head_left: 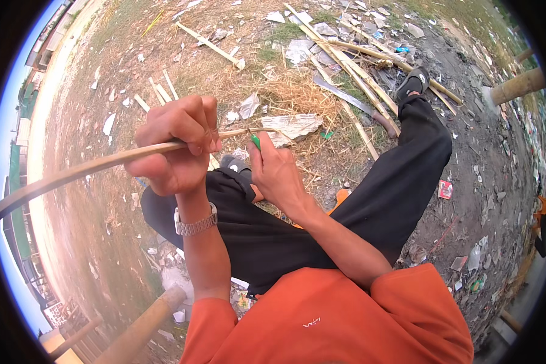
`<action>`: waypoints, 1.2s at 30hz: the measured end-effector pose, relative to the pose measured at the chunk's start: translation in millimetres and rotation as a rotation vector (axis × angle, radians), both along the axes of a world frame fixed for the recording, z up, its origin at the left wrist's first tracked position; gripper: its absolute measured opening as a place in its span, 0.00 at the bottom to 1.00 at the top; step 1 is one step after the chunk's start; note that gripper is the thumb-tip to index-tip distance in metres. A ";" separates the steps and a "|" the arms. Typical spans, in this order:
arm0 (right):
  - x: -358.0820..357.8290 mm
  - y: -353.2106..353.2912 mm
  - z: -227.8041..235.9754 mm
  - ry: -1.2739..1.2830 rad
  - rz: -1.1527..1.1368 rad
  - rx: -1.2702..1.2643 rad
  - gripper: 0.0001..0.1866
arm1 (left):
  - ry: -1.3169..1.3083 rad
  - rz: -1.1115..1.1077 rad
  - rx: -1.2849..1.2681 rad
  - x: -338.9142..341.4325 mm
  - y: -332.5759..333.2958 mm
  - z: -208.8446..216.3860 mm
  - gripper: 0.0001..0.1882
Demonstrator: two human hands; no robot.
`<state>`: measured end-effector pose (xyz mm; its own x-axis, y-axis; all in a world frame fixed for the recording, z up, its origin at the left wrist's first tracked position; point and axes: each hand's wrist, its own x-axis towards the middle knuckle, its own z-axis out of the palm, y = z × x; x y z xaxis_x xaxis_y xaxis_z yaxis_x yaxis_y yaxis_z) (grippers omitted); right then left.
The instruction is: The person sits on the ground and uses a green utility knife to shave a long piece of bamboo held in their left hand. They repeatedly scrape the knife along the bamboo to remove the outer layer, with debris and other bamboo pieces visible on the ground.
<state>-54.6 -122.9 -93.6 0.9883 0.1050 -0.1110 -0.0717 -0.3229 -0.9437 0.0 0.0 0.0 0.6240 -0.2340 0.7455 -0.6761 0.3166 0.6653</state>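
Observation:
A long, thin bamboo strip (91, 171) runs from the left rim across to the middle of the head view. My left hand (175, 145) is closed around it, thumb below and fingers curled over. Close to the strip's right end, my right hand (280, 176) grips a small green-handled knife (255, 141). Its short dark blade touches or crosses the strip; most of the handle is hidden in my fingers. Beyond my right hand, a machete (349, 98) with a brown handle lies on the ground.
Split bamboo lengths (358, 73) lie at the far right, near my right shoe (414, 82). Another bamboo piece (209, 43) is at the far left. Straw (297, 91), a flat pale slab (297, 125) and scattered litter cover the ground. A bamboo pole (519, 86) stands at right.

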 end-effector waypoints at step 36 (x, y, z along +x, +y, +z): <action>6.2 -12.0 -147.8 0.178 -0.103 -0.387 0.15 | 0.065 0.244 -0.121 8.3 7.4 0.6 0.38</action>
